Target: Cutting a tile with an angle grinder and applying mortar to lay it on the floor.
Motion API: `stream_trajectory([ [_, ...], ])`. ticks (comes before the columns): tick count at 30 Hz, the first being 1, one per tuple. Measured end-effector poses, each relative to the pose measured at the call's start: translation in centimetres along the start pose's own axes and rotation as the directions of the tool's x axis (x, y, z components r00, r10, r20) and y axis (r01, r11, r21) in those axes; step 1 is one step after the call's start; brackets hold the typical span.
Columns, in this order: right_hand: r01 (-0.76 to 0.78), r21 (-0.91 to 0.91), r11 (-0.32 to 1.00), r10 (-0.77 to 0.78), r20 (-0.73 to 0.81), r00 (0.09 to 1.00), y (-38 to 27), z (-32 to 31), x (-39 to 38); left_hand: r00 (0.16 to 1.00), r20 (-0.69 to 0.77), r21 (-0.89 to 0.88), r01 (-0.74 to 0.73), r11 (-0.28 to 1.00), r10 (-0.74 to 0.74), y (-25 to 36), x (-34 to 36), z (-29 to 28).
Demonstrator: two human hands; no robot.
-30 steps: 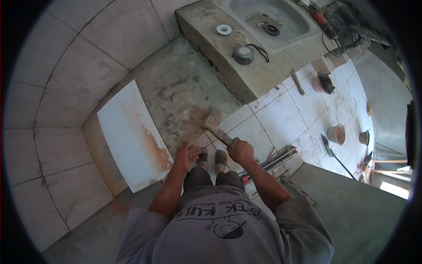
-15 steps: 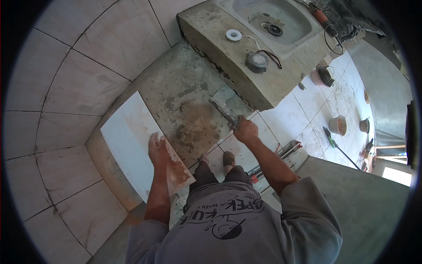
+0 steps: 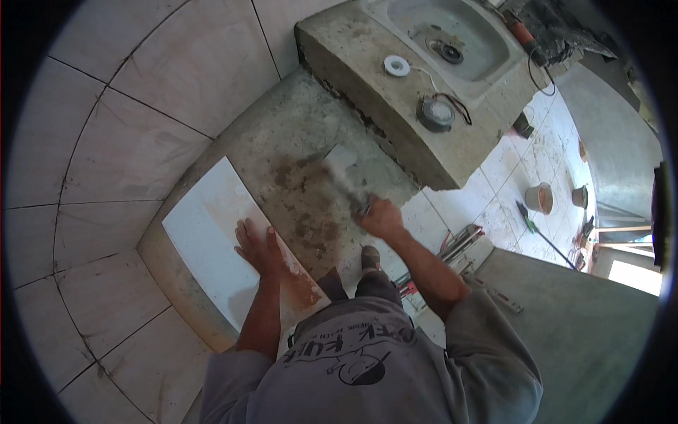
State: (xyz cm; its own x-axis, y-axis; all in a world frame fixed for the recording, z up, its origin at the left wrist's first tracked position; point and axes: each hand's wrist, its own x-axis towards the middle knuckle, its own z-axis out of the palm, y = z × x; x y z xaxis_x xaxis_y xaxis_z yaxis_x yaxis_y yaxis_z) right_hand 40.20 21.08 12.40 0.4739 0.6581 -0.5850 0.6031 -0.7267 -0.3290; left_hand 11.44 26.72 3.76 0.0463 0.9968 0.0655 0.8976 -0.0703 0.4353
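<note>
We see a flat-bladed trowel (image 3: 346, 181) just to the right of a white slab (image 3: 215, 212), over stained concrete floor (image 3: 267, 159); the blade is blurred, and we cannot tell whether it touches that floor. To the slab's right, our right hand (image 3: 383, 218) is clamped around the trowel's handle. Our left hand (image 3: 261, 247) lies on the slab itself, palm down, fingers spread apart and gripping nothing. Reddish-brown smears mark the slab's right side, near our legs. Beyond the slab and to its right, a concrete counter (image 3: 395, 127) bears a sink basin (image 3: 487, 53), a round grey case (image 3: 435, 114) with a dark strap, and a white ring (image 3: 397, 66). Well to the slab's right, we see a bucket (image 3: 532, 201) on pale tiling. A tiled wall (image 3: 141, 148) rises on the slab's left.
</note>
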Motion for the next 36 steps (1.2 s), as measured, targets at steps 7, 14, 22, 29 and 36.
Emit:
stream_trajectory([
  [7,0.306,-0.095,0.947,-0.314,-0.083,0.946,1.9,-0.1,0.0,0.998,-0.024,0.039,-0.058,0.998,0.059,-0.4,0.0,0.3],
  [14,0.116,-0.041,0.992,-0.117,-0.026,0.993,-0.1,0.6,-1.8,0.999,-0.027,0.073,-0.035,0.997,0.037,-0.7,-0.2,0.5],
  [22,-0.006,-0.005,1.000,0.005,-0.062,0.998,1.6,-0.6,-0.1,0.998,-0.021,0.075,-0.052,0.996,0.053,-0.6,-0.5,0.3],
  [29,0.392,-0.146,0.909,-0.400,-0.032,0.916,2.5,0.3,-1.3,0.998,-0.045,0.054,-0.036,0.998,0.038,0.2,-0.1,0.1],
  [36,0.017,-0.034,0.999,-0.018,-0.017,1.000,0.4,-1.3,-1.4,1.000,-0.011,0.094,-0.019,0.995,0.020,0.1,-0.7,-0.3],
])
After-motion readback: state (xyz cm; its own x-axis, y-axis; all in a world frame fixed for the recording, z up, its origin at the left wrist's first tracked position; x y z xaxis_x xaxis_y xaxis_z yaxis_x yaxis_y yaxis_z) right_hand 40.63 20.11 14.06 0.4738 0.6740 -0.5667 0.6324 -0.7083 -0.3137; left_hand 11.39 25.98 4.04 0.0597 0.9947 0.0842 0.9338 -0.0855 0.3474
